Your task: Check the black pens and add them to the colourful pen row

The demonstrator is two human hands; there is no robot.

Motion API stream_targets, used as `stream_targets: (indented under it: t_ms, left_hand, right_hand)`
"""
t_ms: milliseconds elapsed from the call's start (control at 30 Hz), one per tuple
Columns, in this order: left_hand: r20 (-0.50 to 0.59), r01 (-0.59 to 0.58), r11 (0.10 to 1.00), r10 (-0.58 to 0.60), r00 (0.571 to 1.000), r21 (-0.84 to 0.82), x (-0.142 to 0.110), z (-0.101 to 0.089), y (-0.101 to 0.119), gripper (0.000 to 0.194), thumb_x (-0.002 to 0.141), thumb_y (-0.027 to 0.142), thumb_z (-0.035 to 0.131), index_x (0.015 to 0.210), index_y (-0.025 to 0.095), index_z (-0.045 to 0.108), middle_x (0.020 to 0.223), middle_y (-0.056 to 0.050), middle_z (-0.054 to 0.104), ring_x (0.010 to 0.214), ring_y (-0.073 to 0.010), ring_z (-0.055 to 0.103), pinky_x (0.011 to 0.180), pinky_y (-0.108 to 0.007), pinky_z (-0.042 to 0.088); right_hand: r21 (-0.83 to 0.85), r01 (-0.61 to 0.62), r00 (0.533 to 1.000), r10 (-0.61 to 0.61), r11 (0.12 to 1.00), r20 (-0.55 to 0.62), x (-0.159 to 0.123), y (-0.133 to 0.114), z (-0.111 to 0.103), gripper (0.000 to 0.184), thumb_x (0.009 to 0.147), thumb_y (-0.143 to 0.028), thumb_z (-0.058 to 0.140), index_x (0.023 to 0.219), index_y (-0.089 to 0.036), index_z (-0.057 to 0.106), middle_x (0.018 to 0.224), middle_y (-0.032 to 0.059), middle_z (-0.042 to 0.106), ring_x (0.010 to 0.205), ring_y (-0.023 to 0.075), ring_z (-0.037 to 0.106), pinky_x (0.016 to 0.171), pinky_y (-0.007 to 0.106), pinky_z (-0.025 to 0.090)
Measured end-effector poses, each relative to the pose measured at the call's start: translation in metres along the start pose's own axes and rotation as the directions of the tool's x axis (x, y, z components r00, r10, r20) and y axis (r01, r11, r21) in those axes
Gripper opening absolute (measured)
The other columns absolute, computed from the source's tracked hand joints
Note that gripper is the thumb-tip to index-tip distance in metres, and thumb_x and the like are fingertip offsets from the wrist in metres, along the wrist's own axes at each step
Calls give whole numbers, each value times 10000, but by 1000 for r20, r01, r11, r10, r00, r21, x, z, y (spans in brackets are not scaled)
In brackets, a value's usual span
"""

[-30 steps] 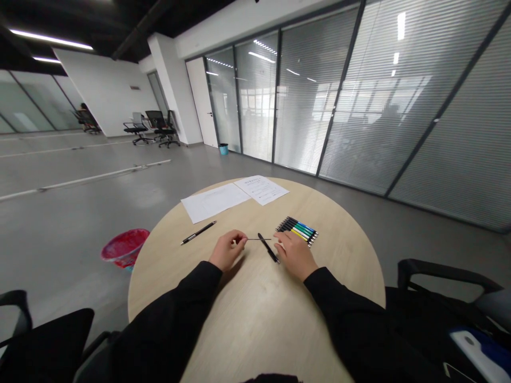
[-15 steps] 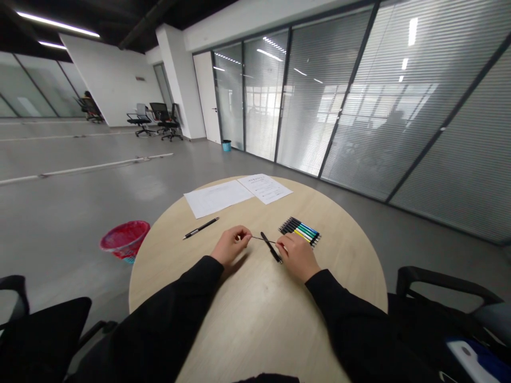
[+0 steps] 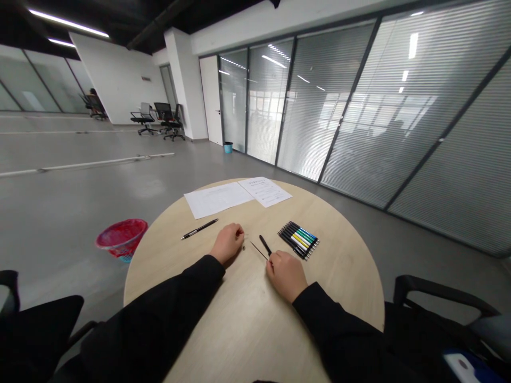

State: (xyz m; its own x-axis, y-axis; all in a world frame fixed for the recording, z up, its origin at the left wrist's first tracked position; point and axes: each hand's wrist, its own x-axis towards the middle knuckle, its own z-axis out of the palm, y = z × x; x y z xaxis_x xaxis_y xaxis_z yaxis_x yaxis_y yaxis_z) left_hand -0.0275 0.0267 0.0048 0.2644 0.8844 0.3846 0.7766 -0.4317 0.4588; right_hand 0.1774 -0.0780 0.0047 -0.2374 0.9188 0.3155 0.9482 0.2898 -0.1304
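Hands now apart, the thin pen refill (image 3: 259,251) no longer strung between them.
Its end lies at the right hand (image 3: 286,275), seemingly touching, beside a black pen barrel (image 3: 265,244); the left hand (image 3: 227,243) rests curled on the round table (image 3: 235,324). Printing on the sheet (image 3: 265,191) is too small to read.

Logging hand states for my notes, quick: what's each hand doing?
Left hand: curled closed, nothing visible in it.
Right hand: touching a black pen and a thin refill; cannot tell if gripping.
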Motion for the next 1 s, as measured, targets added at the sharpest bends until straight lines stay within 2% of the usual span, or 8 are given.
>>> stream_targets:
  t_ms: [167,533,767,1000]
  left_hand:
    - [54,-21,988,14,998,150,-2,2,-4,85,786,186,515,750,181,592,780,-54,609,740,-195,547,679,-303,399]
    - [54,-47,980,37,998,195,-5,3,-5,76,801,201,516,782,183,587,816,-66,611,761,-206,537,696,-318,390]
    - [84,-71,989,61,995,131,-5,-2,-10,103,773,215,538,844,182,606,830,-64,603,781,-216,536,715,-331,411]
    - [129,-128,991,122,984,40,-9,-12,-21,202,762,253,565,938,180,634,963,-85,613,911,-241,546,859,-385,438]
  right_hand:
    - [-19,-29,998,30,999,60,3,-7,3,200,928,-226,485,825,-148,637,846,99,655,782,191,598,636,270,363]
    - [-36,-20,998,22,999,65,3,-10,1,163,912,-240,515,857,-146,636,872,106,657,823,203,609,666,270,403]
    - [-16,-29,1000,29,999,7,3,-6,0,177,910,-279,522,829,-163,629,848,79,654,798,187,597,654,264,371]
    - [66,-65,990,73,996,-117,6,17,-4,223,929,-245,478,745,-177,585,778,38,628,729,143,563,630,256,318]
